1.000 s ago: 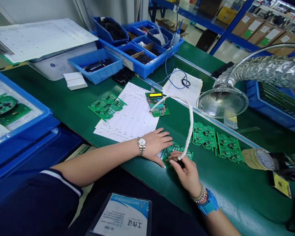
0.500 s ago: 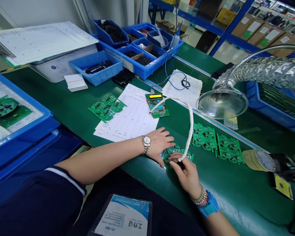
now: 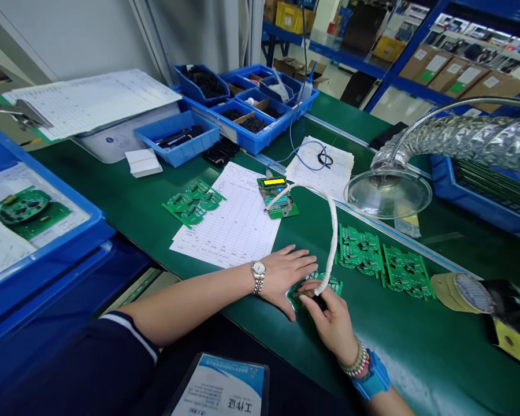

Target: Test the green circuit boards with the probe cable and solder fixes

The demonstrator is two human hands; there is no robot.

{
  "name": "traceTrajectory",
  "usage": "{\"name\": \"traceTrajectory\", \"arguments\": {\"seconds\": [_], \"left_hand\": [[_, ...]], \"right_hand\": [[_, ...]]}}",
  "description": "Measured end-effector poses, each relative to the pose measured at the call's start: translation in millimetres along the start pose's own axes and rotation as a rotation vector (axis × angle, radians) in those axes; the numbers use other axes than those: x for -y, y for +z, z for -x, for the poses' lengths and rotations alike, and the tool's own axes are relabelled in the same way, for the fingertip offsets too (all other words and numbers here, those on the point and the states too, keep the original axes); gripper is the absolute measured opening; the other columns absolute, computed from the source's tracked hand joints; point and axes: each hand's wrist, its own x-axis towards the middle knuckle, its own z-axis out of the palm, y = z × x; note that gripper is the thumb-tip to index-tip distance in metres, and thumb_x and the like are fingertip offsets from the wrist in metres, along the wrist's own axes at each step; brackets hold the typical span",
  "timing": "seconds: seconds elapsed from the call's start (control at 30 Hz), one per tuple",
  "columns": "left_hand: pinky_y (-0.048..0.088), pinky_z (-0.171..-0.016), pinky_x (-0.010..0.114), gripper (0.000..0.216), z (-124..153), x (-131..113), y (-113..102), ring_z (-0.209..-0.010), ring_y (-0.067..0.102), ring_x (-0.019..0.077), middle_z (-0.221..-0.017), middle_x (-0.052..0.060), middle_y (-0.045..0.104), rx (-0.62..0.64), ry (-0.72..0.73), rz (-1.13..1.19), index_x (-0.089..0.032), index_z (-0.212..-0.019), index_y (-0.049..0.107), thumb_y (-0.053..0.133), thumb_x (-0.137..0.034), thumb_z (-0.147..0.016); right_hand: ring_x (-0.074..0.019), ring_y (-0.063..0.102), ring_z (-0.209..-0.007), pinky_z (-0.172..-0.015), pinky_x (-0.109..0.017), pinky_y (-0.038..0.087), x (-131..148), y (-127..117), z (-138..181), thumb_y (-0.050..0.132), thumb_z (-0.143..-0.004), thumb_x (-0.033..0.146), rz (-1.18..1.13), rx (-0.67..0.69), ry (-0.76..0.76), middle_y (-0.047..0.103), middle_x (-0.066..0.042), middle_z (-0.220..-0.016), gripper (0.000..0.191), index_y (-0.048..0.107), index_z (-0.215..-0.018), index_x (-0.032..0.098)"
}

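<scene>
My right hand [image 3: 335, 323] pinches the brown end piece [image 3: 307, 294] of a white-sleeved cable [image 3: 333, 231]. That end piece is down at a green circuit board panel [image 3: 333, 285], partly hidden under both hands; whether its tip touches the board cannot be made out. My left hand [image 3: 283, 278] lies flat with its fingers stretched out and its thumb apart, at the panel's left edge. From the end piece the cable arches back to a small tester board [image 3: 278, 199] with a lit yellow display.
Two green board panels [image 3: 359, 251] lie to the right and another [image 3: 193, 203] at the left, partly on a printed sheet [image 3: 238, 222]. A glass-like extraction hood [image 3: 387, 193] hangs at the right. Blue parts bins [image 3: 253, 138] stand behind; a blue tray [image 3: 84, 231] sits at left.
The head view has tilted up slightly, so the bench sits lower in the picture. My left hand has flattened and its thumb has drawn back from the panel's near edge. My right hand keeps its pinch.
</scene>
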Motion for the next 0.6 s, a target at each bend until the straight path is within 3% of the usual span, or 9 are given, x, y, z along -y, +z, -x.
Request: {"name": "traceTrajectory", "arguments": {"seconds": [0.6], "left_hand": [[0.017, -0.11, 0.045, 0.103, 0.7, 2.0, 10.9, -0.134, 0.023, 0.0314, -0.144, 0.016, 0.03, -0.023, -0.009, 0.099, -0.007, -0.137, 0.028, 0.068, -0.059, -0.059]], "right_hand": [[-0.016, 0.061, -0.079, -0.074, -0.028, 0.048, -0.3, 0.7, -0.1, 0.056, -0.084, 0.02, 0.006, 0.0, -0.002, 0.064, -0.003, -0.083, 0.002, 0.057, -0.085, 0.021]]}}
